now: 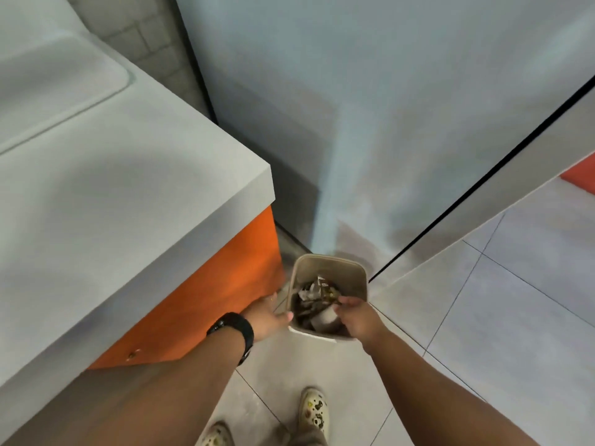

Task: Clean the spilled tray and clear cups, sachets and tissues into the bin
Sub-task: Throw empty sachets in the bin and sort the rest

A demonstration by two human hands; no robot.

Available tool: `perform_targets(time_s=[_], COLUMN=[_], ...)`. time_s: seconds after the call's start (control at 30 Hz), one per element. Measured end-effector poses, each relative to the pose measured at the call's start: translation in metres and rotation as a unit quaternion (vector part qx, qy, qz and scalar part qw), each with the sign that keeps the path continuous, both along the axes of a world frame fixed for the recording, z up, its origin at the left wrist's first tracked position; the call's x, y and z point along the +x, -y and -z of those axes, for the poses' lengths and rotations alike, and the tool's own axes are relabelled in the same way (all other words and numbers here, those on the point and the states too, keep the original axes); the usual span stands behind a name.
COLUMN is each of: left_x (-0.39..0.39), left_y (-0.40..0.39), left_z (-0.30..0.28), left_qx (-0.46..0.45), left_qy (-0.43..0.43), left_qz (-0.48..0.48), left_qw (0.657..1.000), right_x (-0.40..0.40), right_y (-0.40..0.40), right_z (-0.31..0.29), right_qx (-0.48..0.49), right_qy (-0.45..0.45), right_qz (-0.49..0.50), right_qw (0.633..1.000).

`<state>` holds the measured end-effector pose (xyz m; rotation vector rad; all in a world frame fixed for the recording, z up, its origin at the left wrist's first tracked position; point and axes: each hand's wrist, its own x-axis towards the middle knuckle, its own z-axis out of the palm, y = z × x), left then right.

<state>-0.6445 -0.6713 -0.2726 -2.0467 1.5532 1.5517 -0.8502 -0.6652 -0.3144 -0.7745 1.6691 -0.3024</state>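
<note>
A small beige bin stands on the tiled floor beside the counter's corner. Inside lie crumpled tissues and sachets and a white cup. My left hand, with a black watch on its wrist, holds the bin's left wall, the thumb lying on the rim. Above the bin's near right part, my right hand hovers with its fingers curled down toward the waste. Whether they pinch anything is hidden by the hand itself.
A grey counter with an orange cabinet front fills the left. A pale panel wall rises behind the bin. Light floor tiles spread to the right. My shoes stand just short of the bin.
</note>
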Motion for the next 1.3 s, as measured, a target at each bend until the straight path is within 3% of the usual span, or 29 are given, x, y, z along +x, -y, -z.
perform_targets(time_s=[0.23, 0.37, 0.6, 0.83, 1.13, 1.3], left_x=[0.038, 0.069, 0.129, 0.199, 0.318, 0.401], left_y=[-0.013, -0.032, -0.079, -0.136, -0.210, -0.260], left_z=[-0.082, -0.135, -0.198, -0.216, -0.228, -0.227], left_qx=[-0.102, -0.167, -0.283, -0.333, -0.327, -0.337], left_qy=[-0.007, -0.049, -0.033, -0.010, 0.039, 0.063], left_qz=[-0.078, -0.157, -0.248, -0.363, -0.414, -0.461], left_qw=[0.992, 0.972, 0.926, 0.870, 0.848, 0.819], right_x=[0.058, 0.110, 0.194, 0.274, 0.403, 0.478], right_y=[0.030, 0.036, 0.025, -0.003, -0.063, -0.099], right_z=[-0.070, -0.137, -0.213, -0.240, -0.256, -0.260], right_qx=[-0.094, -0.176, -0.280, -0.288, -0.287, -0.285], right_qy=[0.062, 0.096, 0.125, 0.149, 0.138, 0.140], right_qz=[-0.076, -0.164, -0.260, -0.338, -0.413, -0.430], right_qw=[0.991, 0.966, 0.916, 0.884, 0.854, 0.845])
